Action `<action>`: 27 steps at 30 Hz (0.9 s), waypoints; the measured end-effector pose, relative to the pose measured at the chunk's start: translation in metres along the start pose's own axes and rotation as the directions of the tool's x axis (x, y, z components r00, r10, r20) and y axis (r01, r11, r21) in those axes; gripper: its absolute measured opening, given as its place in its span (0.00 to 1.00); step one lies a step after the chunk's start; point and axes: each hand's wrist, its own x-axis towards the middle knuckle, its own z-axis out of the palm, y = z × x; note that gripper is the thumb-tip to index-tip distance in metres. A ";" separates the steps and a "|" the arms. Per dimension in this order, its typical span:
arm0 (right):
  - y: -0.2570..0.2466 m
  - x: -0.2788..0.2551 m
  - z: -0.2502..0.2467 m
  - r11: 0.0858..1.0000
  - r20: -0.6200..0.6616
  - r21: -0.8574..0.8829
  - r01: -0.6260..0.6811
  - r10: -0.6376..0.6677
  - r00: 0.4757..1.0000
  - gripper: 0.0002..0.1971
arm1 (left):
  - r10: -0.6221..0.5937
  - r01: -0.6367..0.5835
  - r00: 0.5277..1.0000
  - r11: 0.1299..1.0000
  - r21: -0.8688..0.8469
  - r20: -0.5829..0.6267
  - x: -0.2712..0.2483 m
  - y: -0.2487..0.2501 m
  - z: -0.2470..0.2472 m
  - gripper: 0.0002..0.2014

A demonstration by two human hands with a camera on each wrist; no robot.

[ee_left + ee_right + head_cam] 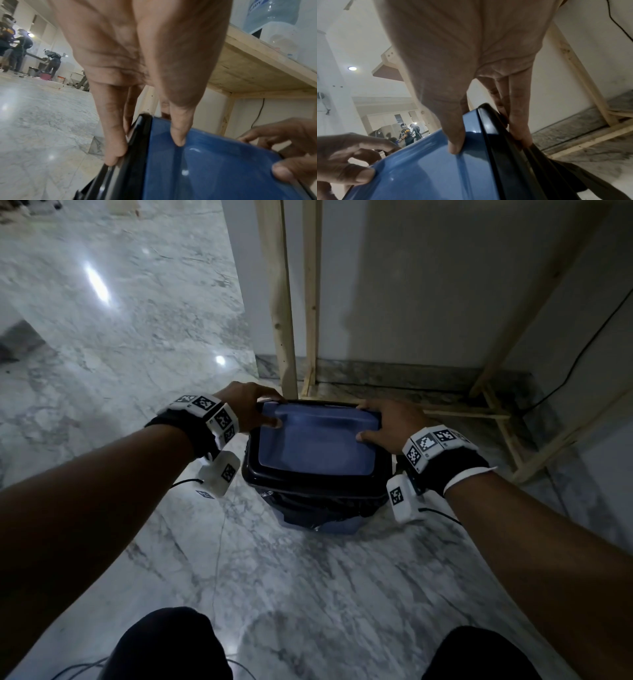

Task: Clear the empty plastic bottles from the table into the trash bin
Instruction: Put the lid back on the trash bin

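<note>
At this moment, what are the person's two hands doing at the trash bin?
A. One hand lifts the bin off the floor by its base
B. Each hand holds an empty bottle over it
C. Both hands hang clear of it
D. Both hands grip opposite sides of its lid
D: the left hand and right hand each clasp a side of the trash bin's blue lid, thumbs on top.

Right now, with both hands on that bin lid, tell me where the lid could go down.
Bare marble floor lies left of the trash bin and between it and the knees. Behind and right, wooden table legs and a cable crowd the wall.
</note>
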 end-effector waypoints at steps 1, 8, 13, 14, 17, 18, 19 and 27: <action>-0.001 0.001 0.000 1.000 0.008 -0.009 -0.001 0.001 1.000 0.31 | -0.004 0.004 1.000 1.000 -0.007 0.004 -0.001 -0.001 0.001 0.26; -0.007 0.007 -0.004 0.998 -0.007 -0.046 -0.049 0.049 0.999 0.29 | 0.025 -0.026 0.999 0.999 -0.038 -0.037 0.002 -0.003 0.008 0.25; -0.003 0.008 -0.005 0.996 0.007 -0.035 -0.081 0.081 0.997 0.26 | 0.060 -0.060 0.995 0.998 0.005 -0.075 0.007 -0.008 0.012 0.26; -0.002 0.007 -0.004 0.996 0.017 -0.040 -0.083 0.084 0.996 0.27 | 0.065 -0.064 0.995 0.998 0.017 -0.078 0.009 -0.008 0.015 0.26; 0.000 0.004 -0.003 0.993 0.038 -0.053 -0.106 0.108 0.993 0.28 | 0.069 -0.066 0.995 0.997 0.033 -0.074 0.014 -0.007 0.020 0.27; 0.000 0.002 -0.002 0.993 0.037 -0.048 -0.108 0.110 0.993 0.28 | 0.065 -0.063 0.995 0.997 0.035 -0.073 0.015 -0.007 0.021 0.27; 0.001 0.002 -0.001 0.994 0.033 -0.041 -0.104 0.106 0.994 0.27 | 0.063 -0.060 0.995 0.997 0.039 -0.075 0.016 -0.007 0.021 0.28; 0.006 0.001 0.005 0.997 -0.019 -0.042 -0.065 0.064 0.998 0.33 | 0.075 -0.073 0.994 0.997 0.032 -0.081 0.019 -0.013 0.017 0.25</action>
